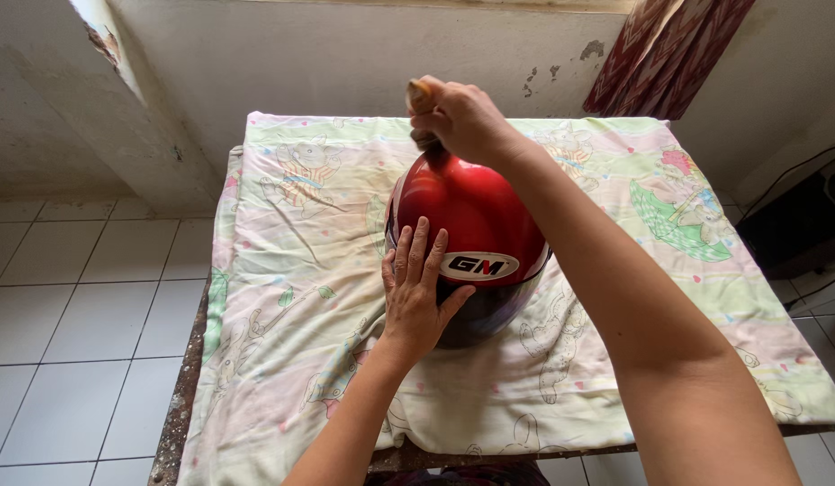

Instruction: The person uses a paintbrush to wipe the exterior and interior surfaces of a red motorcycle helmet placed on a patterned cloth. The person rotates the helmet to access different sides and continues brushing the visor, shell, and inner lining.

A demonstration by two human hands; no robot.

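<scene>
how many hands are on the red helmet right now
2. The left hand lies flat on the near side of the red helmet; the right hand grips a brush-like tool at its far top.

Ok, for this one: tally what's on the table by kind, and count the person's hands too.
Red helmet: 1
Patterned cloth covering the table: 1
Brush with a wooden handle, in the right hand at the helmet's top: 1
Hands: 2, the left hand flat on the helmet's side
Total: 5

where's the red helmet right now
In the head view, the helmet sits mid-table on the printed cloth, under the left hand.
</scene>
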